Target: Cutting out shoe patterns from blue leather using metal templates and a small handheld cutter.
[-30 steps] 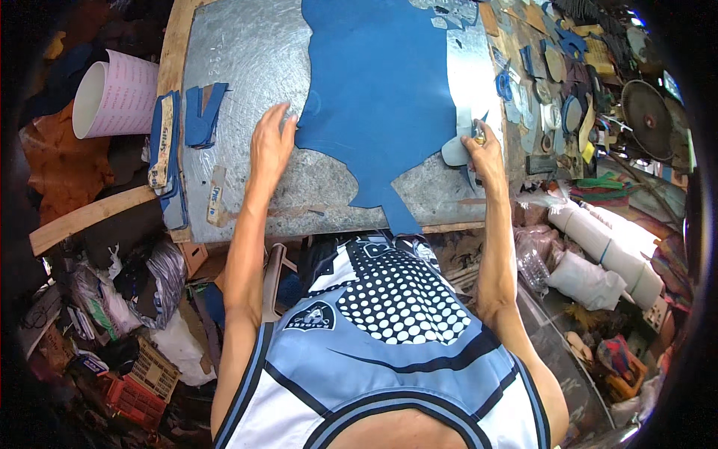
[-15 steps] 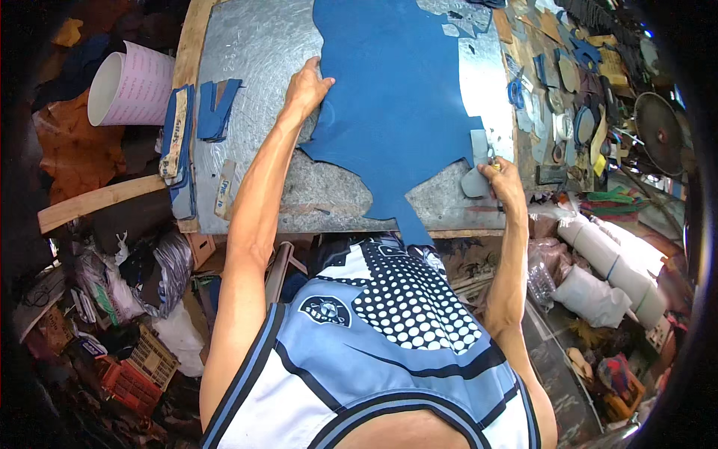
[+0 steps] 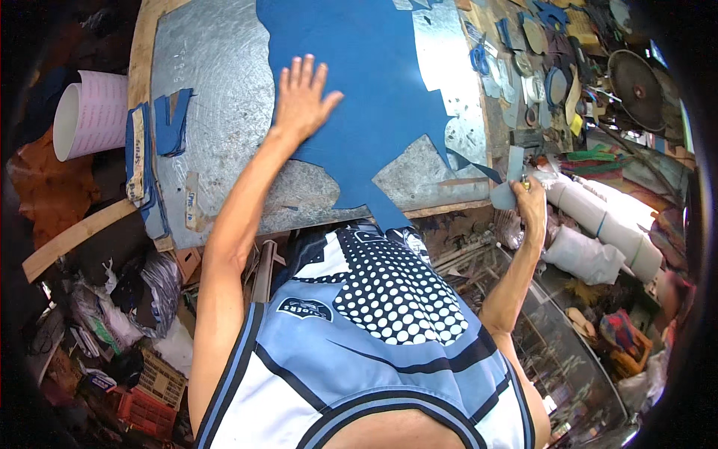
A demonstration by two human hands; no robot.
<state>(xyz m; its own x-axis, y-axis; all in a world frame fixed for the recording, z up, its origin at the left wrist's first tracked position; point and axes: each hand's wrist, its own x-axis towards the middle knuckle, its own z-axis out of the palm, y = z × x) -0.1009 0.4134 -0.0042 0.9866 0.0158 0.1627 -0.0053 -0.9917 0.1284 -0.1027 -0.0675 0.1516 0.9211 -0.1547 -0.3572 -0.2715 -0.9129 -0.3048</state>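
A large blue sheet of leather with ragged edges lies over a scratched metal-topped table. My left hand rests on its left part, fingers spread and palm down, holding nothing. Past the table's right edge, my right hand is closed on a flat grey template with a narrow upper end. A small brass-coloured tool also shows at its fingers; its kind is unclear. Between the sheet and this hand stretches a thin, dark blue scrap; whether the hand touches it is hidden.
Blue cut pieces lie on the table's left side, near a labelled strip. Blue-handled scissors and several templates lie at the right. A white roll stands left; wrapped rolls lie low right.
My left hand has gone from gripping the sheet's left edge to lying flat on it. My right hand has moved off the table's right side with the template; a thin scrap now trails there.
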